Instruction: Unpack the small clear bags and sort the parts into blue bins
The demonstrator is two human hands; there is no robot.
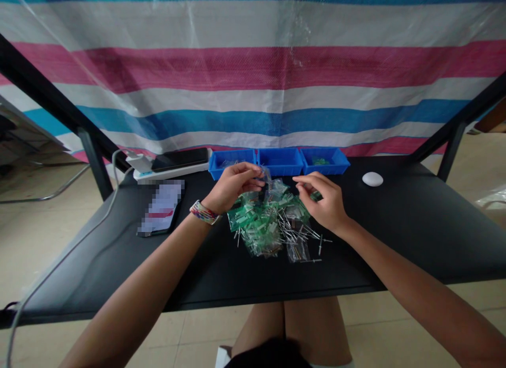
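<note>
My left hand, with a woven bracelet at its wrist, pinches a small clear plastic bag above the far side of a pile. What is inside that bag is too small to make out. My right hand hovers at the pile's right side, its fingers bent and apart, with nothing visible in them. The pile holds green plastic packets, loose metal rivets and clear bags with small parts, such as the clear bag at the near side.
Behind the pile stand a left blue bin with clear bags, a middle blue bin, and a right blue bin with green packets. A phone, a power strip and a dark device lie left; a white mouse lies right.
</note>
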